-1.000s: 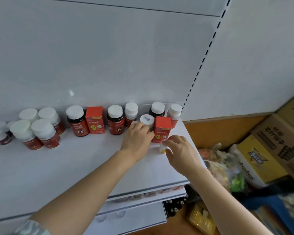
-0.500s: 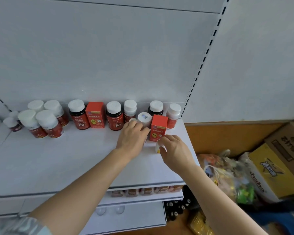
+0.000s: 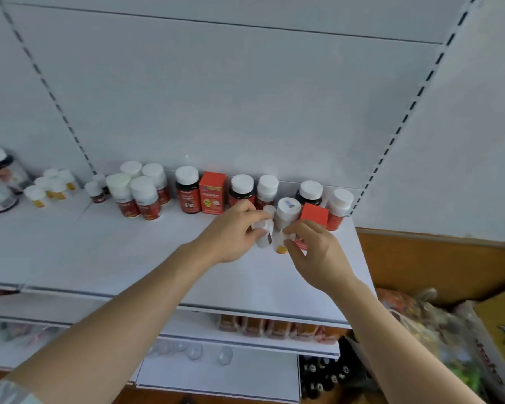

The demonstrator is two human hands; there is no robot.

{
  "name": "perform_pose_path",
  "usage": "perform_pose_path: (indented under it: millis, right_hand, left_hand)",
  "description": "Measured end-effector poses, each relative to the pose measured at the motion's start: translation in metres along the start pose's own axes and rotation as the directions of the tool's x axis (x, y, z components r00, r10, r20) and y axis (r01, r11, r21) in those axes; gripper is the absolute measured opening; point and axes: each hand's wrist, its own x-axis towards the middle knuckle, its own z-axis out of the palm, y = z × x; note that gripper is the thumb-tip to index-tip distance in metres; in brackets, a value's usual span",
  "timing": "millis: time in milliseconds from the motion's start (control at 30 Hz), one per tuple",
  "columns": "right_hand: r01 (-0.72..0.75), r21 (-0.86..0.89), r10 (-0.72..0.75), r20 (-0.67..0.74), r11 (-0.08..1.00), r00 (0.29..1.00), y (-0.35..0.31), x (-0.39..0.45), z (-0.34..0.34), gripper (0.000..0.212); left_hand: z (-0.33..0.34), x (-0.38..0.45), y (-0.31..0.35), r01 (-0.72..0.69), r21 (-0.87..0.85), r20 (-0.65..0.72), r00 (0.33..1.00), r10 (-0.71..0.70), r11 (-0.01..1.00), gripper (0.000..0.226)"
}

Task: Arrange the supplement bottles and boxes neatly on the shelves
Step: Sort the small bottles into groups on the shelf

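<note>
Your left hand [image 3: 233, 228] grips a small white bottle [image 3: 264, 233] above the white shelf [image 3: 129, 258]. Your right hand [image 3: 315, 252] pinches a tiny yellow-bottomed bottle [image 3: 280, 246] just beside it. Behind both stand a white-capped bottle [image 3: 287, 209] and a red box [image 3: 314, 213], before the back row of bottles.

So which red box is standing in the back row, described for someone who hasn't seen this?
Find the white shelf and its back row of white-capped bottles. The red box stands upright there, right of the dark bottle marked Fe; it is the row's only box.
</note>
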Motion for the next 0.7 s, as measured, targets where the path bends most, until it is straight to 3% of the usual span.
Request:
perform_pose_path:
  millis: [200, 400, 700]
  right_hand:
    - [0.098, 0.060, -0.099, 0.019, 0.993, 0.995, -0.042, 0.018, 0.025, 0.018]
    - [0.162, 0.098, -0.169, 0.067, 0.982, 0.983, -0.102, 0.038, 0.062, 0.018]
    - [0.180, 0.114, -0.194, 0.129, 0.977, 0.972, -0.218, 0.057, 0.147, 0.017]
  left_hand:
    - [-0.041, -0.035, -0.033, 0.126, 0.103, -0.060, 0.991, -0.120, 0.987, 0.028]
    - [-0.081, -0.077, -0.069, 0.243, 0.030, -0.120, 0.964, -0.238, 0.970, 0.042]
    - [-0.156, -0.161, -0.156, 0.248, -0.051, -0.090, 0.964, -0.251, 0.967, 0.032]
